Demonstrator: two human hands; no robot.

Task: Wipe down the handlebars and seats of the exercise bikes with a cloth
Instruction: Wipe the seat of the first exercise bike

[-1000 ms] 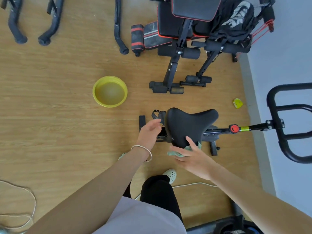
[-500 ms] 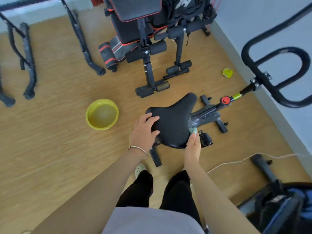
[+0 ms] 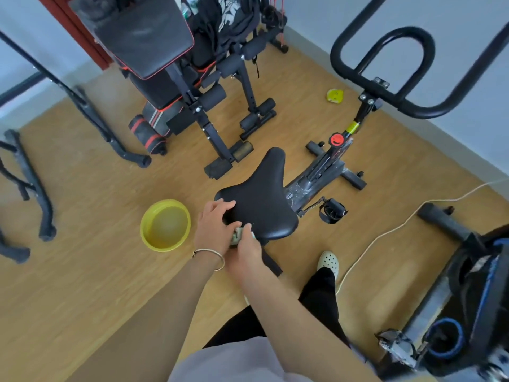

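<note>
- Left hand (image 3: 216, 224) grips the wide rear left corner of the black padded saddle-shaped seat (image 3: 261, 199), with its fingers (image 3: 224, 204) curved over the top and its thumb against the rear edge. A thin silver bangle (image 3: 209, 255) circles that wrist.
- Right hand (image 3: 245, 250) lies just behind the seat's rear edge, touching the left hand, with its fingers closed around a pale green cloth (image 3: 237, 236).
- Only a small bunch of the cloth shows, squeezed between the two hands and pressed to the seat's rear rim, ahead of the right knuckles.
- The seat's narrow nose points away from the person, toward a round red knob (image 3: 336, 139) on the bike's frame.
- Beyond the knob, the black looped tubular handlebars (image 3: 385, 70) stand near the grey wall, well apart from both hands.
- A round yellow plastic basin (image 3: 165, 224) sits on the wooden floor (image 3: 82, 257), just left of the left hand.
- A black pedal (image 3: 332, 210) hangs to the right of the seat.
- A black weight bench with red trim (image 3: 146, 42) stands behind the seat.
- A thin white cable (image 3: 385, 232) runs across the floor on the right.
</note>
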